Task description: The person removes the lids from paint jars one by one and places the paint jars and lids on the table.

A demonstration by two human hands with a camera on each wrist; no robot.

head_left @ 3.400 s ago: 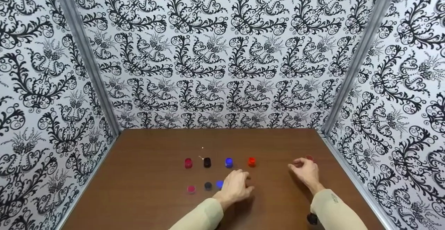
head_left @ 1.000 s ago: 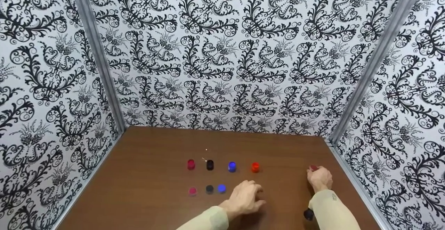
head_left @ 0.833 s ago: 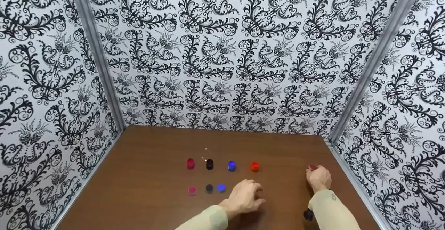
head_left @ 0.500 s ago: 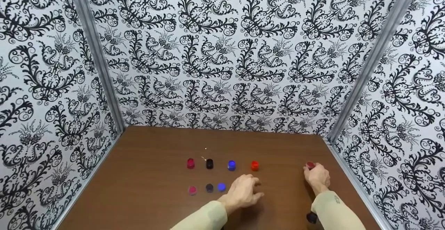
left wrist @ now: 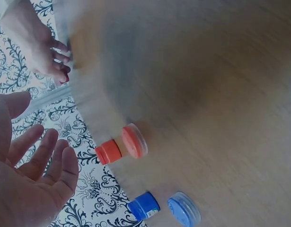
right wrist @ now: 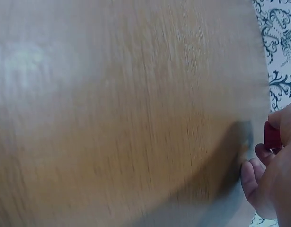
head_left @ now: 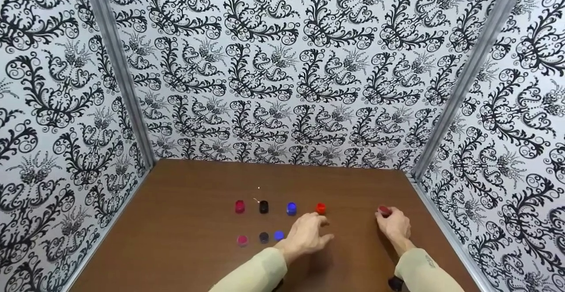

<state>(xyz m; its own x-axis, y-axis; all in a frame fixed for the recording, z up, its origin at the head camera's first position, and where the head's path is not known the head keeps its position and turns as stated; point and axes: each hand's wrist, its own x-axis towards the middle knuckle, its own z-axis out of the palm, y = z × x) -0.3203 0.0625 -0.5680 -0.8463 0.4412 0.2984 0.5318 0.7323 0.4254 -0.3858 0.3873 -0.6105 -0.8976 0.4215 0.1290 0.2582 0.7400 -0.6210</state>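
Observation:
My right hand (head_left: 394, 228) pinches a small dark red paint jar (head_left: 384, 211) above the right part of the table. In the right wrist view, fingers partly cover this jar (right wrist: 272, 136). My left hand (head_left: 304, 234) hovers palm down with relaxed fingers, holding nothing. Nearest to it are an orange paint jar (head_left: 321, 207) and an orange lid (left wrist: 134, 141); the hand hides that lid in the head view. To the left stand a blue jar (head_left: 291, 208), a black jar (head_left: 263, 207) and a crimson jar (head_left: 239, 207).
Closer to me than the jars lie a blue lid (head_left: 279, 235), a black lid (head_left: 264, 237) and a crimson lid (head_left: 242, 240). Patterned walls (head_left: 282, 84) with grey corner posts enclose the brown table (head_left: 185, 256) at the back and both sides.
My right hand has reached the dark red jar, taken hold of it and brought it leftward. Over the last second my left hand has shifted slightly forward, still holding nothing.

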